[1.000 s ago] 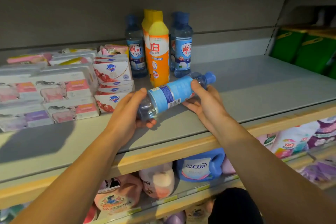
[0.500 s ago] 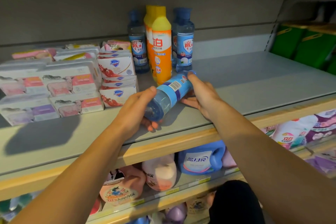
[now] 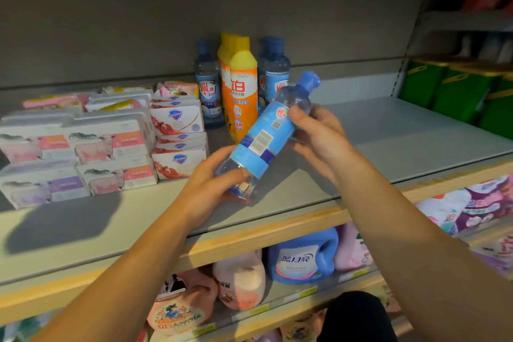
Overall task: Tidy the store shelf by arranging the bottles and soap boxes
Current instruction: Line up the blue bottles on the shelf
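1. We see a clear bottle (image 3: pixel 266 136) with a blue label and blue cap, tilted, cap up and to the right, base down near the grey shelf (image 3: pixel 388 141); we cannot tell whether the base touches it.
2. Our left hand (image 3: pixel 213 186) wraps its fingers around the bottle's lower end, so that grip is clamped on the bottle.
3. Our right hand (image 3: pixel 319 139) holds the upper part just under the neck, thumb on the label and fingers behind; that grip is clamped on the bottle too.
4. Clear liquid shows inside the bottle near its base and shoulder.
5. Behind it, at the back of the shelf, an orange bottle (image 3: pixel 243 91) with a yellow top stands upright, another of the same kind close behind it.
6. Blue bottles stand on both sides: one to the left (image 3: pixel 208 89), two to the right (image 3: pixel 274 75).
7. To the left, soap boxes (image 3: pixel 177 136) sit stacked, and flat soap packs (image 3: pixel 83 147) are piled beside them.
8. On the shelf below, a blue jug (image 3: pixel 304 255) stands between pink containers (image 3: pixel 241 283).
9. Green packs (image 3: pixel 458 89) fill the neighbouring shelf at right.
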A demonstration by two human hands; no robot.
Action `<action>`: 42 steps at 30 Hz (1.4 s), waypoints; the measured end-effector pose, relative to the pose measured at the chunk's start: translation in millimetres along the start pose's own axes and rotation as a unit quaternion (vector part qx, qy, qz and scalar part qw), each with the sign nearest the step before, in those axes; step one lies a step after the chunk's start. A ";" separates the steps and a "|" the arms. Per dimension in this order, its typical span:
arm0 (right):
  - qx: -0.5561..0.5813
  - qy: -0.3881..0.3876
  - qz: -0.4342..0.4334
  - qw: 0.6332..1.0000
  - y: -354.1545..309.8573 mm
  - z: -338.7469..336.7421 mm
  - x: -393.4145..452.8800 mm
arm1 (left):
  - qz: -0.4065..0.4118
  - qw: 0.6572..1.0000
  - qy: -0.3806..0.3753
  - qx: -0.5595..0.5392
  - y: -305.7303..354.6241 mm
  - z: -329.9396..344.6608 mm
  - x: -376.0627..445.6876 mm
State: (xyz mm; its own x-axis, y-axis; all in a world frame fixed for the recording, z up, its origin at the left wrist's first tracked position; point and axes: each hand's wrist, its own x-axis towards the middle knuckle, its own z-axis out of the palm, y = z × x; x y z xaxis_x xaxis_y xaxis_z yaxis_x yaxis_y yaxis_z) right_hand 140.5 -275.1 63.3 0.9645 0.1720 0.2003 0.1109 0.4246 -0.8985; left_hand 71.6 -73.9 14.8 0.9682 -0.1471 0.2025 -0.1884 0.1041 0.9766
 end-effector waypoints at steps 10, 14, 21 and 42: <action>-0.372 0.021 -0.176 0.911 -31.2 85.1 -6.8 | 0.092 0.991 0.058 0.080 4.8 3.5 -5.9; -0.289 -0.042 -0.127 0.948 -33.2 89.6 -3.2 | 0.019 0.988 -0.040 -0.149 11.9 2.7 -10.4; -0.034 -0.139 0.034 0.989 -39.8 66.1 -1.4 | -0.131 0.934 -0.142 -0.300 23.7 -3.8 -15.4; -0.372 -0.005 -0.173 0.912 -59.3 -21.7 11.3 | 0.083 0.845 -0.001 0.528 -3.3 17.1 19.8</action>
State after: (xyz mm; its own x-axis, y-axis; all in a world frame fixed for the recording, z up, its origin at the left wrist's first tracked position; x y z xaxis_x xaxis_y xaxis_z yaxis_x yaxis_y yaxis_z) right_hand 150.0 -317.7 110.3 0.8388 0.1508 0.5231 0.5441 -0.2650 -0.7961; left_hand 88.6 -94.0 16.8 0.9140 -0.2178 0.3422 -0.3642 -0.8121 0.4559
